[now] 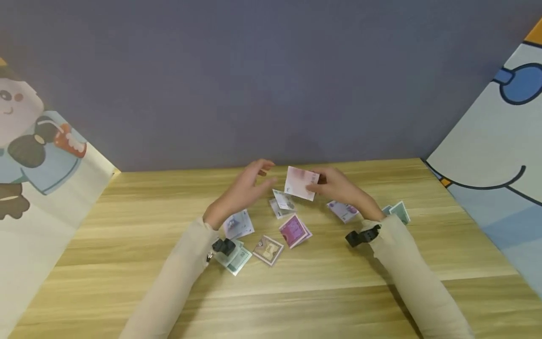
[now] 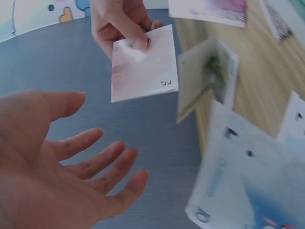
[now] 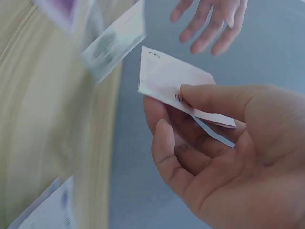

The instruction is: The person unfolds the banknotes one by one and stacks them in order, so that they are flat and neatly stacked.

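My right hand holds a folded pink banknote above the far part of the table, with the thumb on its front. In the right wrist view the thumb presses the note against the curled fingers, and its folded layers stand a little apart. Facing it, my left hand hovers empty, its fingers spread and loosely bent toward the note. Just below the pink note a pale grey-green folded banknote stands half unfolded. A bluish note looms large in the left wrist view.
On the wooden table lie more folded notes: magenta, brown, lavender, green ones under the left wrist, violet and green by the right forearm. A grey panel rises behind.
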`<state>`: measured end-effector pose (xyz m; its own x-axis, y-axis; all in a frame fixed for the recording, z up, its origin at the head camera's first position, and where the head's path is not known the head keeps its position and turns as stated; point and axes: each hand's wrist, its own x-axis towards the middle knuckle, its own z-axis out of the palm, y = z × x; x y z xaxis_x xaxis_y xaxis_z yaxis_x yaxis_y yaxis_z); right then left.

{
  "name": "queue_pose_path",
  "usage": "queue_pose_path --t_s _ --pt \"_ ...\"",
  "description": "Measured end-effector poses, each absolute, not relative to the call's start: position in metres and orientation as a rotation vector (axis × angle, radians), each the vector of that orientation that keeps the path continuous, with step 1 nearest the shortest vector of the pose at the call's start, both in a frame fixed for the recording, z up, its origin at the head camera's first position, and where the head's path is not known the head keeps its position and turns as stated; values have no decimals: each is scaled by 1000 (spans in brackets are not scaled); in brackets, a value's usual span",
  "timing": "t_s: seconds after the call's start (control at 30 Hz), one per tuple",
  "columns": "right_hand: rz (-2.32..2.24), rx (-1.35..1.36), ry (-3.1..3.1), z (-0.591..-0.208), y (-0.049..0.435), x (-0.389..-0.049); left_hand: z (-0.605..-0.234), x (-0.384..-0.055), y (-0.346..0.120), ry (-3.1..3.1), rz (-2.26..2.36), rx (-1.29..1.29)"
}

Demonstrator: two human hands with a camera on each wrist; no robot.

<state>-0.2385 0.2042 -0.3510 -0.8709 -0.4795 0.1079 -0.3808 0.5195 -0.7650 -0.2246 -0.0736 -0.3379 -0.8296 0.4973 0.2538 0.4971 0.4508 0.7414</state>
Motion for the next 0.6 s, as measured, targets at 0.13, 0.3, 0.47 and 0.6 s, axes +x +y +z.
queue_pose_path --t_s 0.13,0.3,0.47,0.6 --pt "-1330 -781 2569 -337 195 -228 -327 -221 -73 2660 1453 939" --pt "-1350 -820 2484 -321 187 -214 -314 -217 -73 2587 1405 989" --pt "-1393 -875 2434 -306 181 -202 -299 -210 -79 2496 1340 1076" --pt "-1490 -847 2446 -295 175 -192 -291 -201 -82 2417 1433 1099"
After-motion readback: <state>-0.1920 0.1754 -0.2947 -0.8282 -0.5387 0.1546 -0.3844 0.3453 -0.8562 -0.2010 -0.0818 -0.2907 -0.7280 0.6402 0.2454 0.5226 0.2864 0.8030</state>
